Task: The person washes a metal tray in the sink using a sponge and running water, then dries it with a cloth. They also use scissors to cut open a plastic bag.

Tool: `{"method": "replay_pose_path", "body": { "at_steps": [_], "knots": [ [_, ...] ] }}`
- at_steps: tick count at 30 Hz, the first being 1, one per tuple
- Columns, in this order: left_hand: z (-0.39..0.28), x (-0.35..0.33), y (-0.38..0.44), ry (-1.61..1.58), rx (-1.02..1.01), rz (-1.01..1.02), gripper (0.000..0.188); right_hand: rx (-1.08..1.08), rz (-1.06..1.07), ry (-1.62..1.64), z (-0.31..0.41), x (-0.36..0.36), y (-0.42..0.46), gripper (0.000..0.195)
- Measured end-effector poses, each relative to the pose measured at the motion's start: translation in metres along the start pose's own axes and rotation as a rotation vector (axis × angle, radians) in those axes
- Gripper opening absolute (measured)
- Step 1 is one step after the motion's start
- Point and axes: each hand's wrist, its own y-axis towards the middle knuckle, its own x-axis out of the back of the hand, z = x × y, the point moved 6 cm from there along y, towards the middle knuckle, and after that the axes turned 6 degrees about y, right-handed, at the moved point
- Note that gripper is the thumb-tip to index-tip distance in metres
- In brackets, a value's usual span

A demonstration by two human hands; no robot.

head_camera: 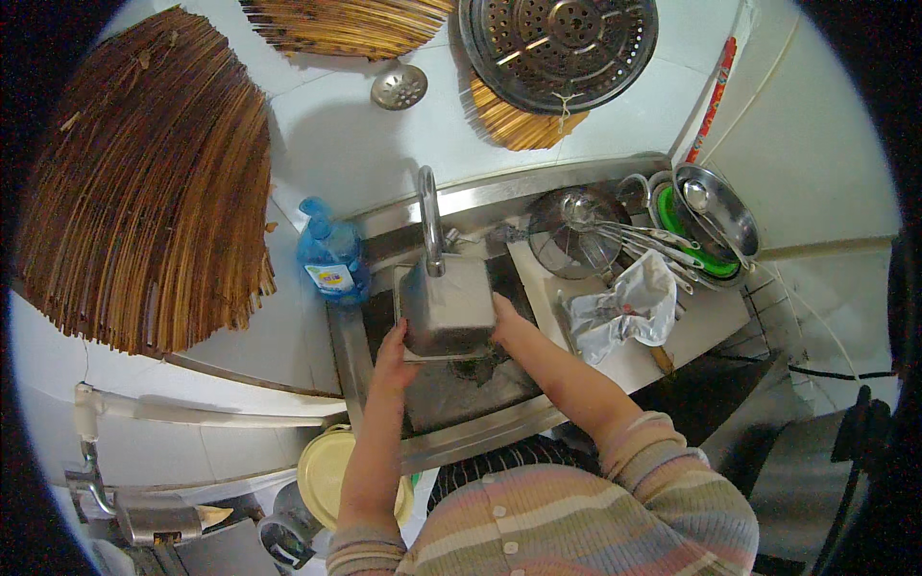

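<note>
My left hand point(396, 357) and my right hand point(507, 319) grip a rectangular stainless-steel container point(457, 306) from its two sides. The container is tilted with its base facing up, over the metal sink point(468, 403) and right under the curved chrome faucet point(431, 223). Whether water runs is unclear. Most of my fingers are hidden behind the container's walls. A blue detergent bottle point(333, 259) stands at the sink's left rim. Right of the container, a crumpled clear plastic bag point(627, 306) lies on a light board point(691, 335).
Ladles and a wire strainer point(576, 234) lie behind the bag, beside metal bowls point(720, 209) and a green basket point(670, 209). Bundled-stick mats point(151, 187), a drain strainer point(400, 86) and a round perforated tray point(562, 50) are against the tiles. A yellow lid point(324, 468) is below left.
</note>
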Motion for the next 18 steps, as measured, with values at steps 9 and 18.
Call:
{"method": "replay_pose_path", "body": {
  "at_steps": [9,18],
  "knots": [
    [0.021,-0.015,-0.004,-0.252,-0.11,-0.01,0.041,0.655,-0.079,-0.542,0.014,-0.038,-0.065,0.042],
    [0.004,-0.036,-0.062,0.081,-0.189,-0.244,0.05,1.312,0.422,-1.756,-0.001,-0.119,-0.104,0.032]
  ]
}}
